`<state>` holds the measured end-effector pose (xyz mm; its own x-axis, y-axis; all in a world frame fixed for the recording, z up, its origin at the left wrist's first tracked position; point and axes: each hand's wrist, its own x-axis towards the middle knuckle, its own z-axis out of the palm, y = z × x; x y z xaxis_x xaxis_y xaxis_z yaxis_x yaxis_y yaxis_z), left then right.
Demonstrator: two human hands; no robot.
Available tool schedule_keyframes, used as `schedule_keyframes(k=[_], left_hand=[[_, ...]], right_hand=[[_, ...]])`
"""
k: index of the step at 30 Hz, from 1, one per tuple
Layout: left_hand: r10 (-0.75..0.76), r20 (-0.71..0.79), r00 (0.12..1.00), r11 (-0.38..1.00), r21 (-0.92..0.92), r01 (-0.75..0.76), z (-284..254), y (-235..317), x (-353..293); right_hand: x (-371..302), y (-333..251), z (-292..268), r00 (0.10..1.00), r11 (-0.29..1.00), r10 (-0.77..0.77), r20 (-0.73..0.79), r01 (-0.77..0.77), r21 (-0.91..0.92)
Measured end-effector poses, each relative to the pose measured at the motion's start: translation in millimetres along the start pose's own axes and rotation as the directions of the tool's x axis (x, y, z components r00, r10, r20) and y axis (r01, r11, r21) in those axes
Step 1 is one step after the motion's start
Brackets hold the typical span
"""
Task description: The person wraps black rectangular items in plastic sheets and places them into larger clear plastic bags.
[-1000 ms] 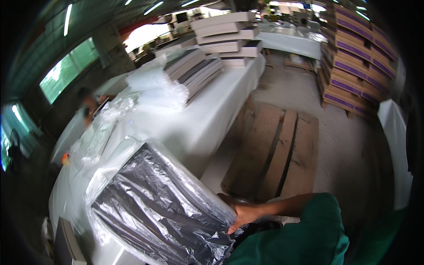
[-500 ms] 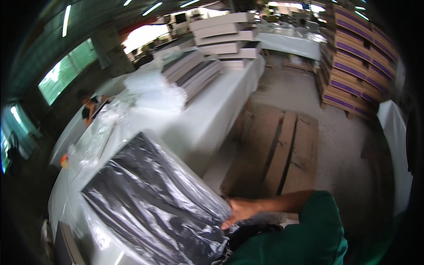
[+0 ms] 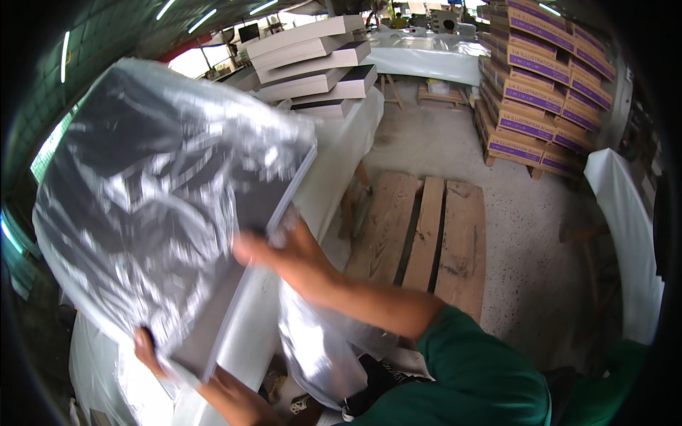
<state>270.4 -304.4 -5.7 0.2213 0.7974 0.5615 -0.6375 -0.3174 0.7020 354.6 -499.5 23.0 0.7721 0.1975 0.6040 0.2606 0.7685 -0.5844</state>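
A flat stack of dark boards (image 3: pixel 241 184) is tilted up in front of me, partly inside a clear plastic bag (image 3: pixel 163 213). My left hand (image 3: pixel 160 362) grips its near lower corner, thumb on top and fingers partly hidden beneath. On the right edge my right hand (image 3: pixel 291 259), a little blurred, is closed with its thumb over the dark face and its fingers around the side. Loose clear plastic (image 3: pixel 316 341) hangs below my right forearm. The boards' near edge is bare of the bag.
A long table (image 3: pixel 327 160) under whitish sheeting runs away from me, bearing stacked pale-edged board bundles (image 3: pixel 312 67). A wooden pallet (image 3: pixel 419 234) lies on the floor to its right. Brown cartons with purple bands (image 3: pixel 540 92) are piled far right. Another covered table (image 3: pixel 419 60) stands behind.
The bagged boards have risen and tilted up from the table. My left hand has come into view at the near corner, and my right hand has moved left and farther up.
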Motion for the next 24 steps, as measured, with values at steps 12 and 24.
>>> schedule_keyframes(k=[12, 24], left_hand=[[-0.198, 0.588, 0.784, 0.915, -0.176, 0.363, 229.9, -25.7, 140.9], [-0.427, 0.598, 0.678, 0.824, -0.052, 0.565, 260.2, -119.7, 162.0]], right_hand=[[255.2, 1.9, -64.7, 0.981, 0.977, 0.132, -0.141, -0.153, -0.151], [312.9, 62.5, -101.1, 0.915, 0.898, 0.138, -0.378, -0.276, -0.342]])
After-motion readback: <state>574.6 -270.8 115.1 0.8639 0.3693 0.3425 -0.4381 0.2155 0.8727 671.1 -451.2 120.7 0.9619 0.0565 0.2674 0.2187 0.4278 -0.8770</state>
